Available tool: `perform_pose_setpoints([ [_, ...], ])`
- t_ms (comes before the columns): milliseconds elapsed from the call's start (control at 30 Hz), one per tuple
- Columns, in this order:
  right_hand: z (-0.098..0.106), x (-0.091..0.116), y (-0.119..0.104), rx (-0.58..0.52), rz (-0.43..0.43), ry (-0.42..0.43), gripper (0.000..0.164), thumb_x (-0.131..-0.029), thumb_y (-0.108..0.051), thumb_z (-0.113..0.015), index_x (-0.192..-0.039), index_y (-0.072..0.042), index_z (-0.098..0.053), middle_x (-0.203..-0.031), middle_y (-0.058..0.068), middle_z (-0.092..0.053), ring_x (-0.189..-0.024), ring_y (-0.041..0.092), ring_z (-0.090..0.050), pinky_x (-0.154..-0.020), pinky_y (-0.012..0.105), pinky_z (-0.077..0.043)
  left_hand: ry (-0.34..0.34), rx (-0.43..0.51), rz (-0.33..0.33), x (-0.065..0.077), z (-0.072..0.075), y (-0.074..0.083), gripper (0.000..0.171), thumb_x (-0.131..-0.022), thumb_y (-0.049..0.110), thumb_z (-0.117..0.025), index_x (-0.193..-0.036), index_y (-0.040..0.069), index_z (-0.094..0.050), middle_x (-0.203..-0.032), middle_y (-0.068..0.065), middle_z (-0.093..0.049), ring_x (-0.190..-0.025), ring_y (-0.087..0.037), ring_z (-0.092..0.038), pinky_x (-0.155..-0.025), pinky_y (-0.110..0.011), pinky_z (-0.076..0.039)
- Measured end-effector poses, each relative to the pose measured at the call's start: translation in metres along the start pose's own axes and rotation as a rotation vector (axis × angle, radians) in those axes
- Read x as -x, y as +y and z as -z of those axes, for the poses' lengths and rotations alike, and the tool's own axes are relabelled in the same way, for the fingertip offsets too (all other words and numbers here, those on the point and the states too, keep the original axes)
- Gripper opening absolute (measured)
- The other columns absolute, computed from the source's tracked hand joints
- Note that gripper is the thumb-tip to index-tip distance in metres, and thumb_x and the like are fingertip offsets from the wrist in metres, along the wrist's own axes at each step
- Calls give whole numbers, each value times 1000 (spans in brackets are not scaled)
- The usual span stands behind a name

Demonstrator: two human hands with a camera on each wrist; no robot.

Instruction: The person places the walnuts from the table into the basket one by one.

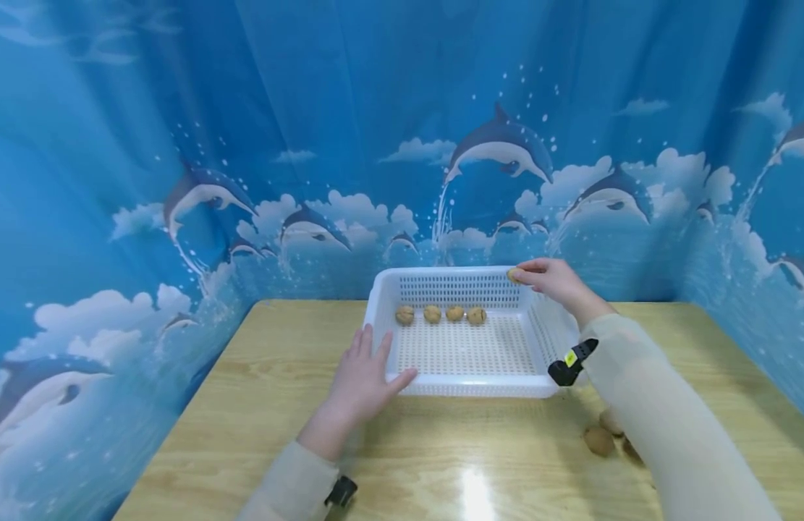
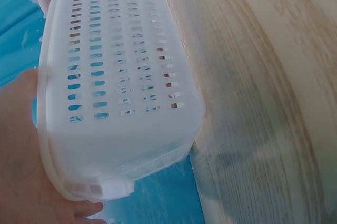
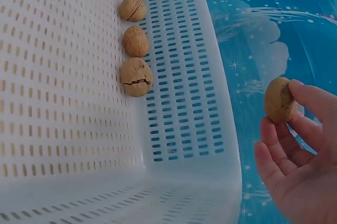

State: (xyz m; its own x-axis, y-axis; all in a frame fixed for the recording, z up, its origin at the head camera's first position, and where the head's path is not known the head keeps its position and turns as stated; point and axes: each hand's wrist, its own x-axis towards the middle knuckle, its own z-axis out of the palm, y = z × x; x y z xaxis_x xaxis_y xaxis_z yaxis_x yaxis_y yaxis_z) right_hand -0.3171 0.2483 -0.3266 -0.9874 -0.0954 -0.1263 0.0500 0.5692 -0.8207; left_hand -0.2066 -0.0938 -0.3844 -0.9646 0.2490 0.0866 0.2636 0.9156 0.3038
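Observation:
A white slotted plastic basket (image 1: 467, 386) stands on the table, and several walnuts (image 3: 136, 77) lie in a row along its far inner wall. My right hand (image 1: 558, 284) is over the basket's far right corner. Between thumb and fingertips it pinches another walnut (image 3: 279, 100), seen in the right wrist view, held apart from the row. My left hand (image 1: 364, 376) rests at the basket's near left corner with fingers spread, touching the rim (image 2: 45, 103). In the left wrist view part of that hand is cut off by the frame.
Several loose walnuts (image 1: 599, 441) lie on the wooden table (image 1: 258, 405) at the near right, partly hidden by the right sleeve (image 1: 662, 405). A blue curtain (image 1: 375, 108) printed with dolphins hangs behind the table and along both sides.

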Motion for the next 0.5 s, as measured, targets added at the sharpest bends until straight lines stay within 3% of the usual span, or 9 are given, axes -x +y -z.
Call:
perform_pose_setpoints([
  [333, -15, -22, 19, -26, -61, -24, 64, -93, -41, -55, -141, -3, -38, -142, 21, -37, -125, 40, -38, -103, 52, -33, -1, -21, 10, 1, -2, -3, 85, -86, 69, -41, -148, 12, -28, -153, -21, -8, -139, -38, -6, -109, -53, -16],
  [500, -19, -29, 25, 10, -35, -36, 65, -91, -45, -56, -140, -4, -41, -141, 20, -39, -125, 39, -39, -102, 54, -33, 13, -19, 7, 1, -3, -1, 85, -86, 68, -42, -147, 12, -28, -153, -21, -9, -139, -38, -7, -110, -53, -16],
])
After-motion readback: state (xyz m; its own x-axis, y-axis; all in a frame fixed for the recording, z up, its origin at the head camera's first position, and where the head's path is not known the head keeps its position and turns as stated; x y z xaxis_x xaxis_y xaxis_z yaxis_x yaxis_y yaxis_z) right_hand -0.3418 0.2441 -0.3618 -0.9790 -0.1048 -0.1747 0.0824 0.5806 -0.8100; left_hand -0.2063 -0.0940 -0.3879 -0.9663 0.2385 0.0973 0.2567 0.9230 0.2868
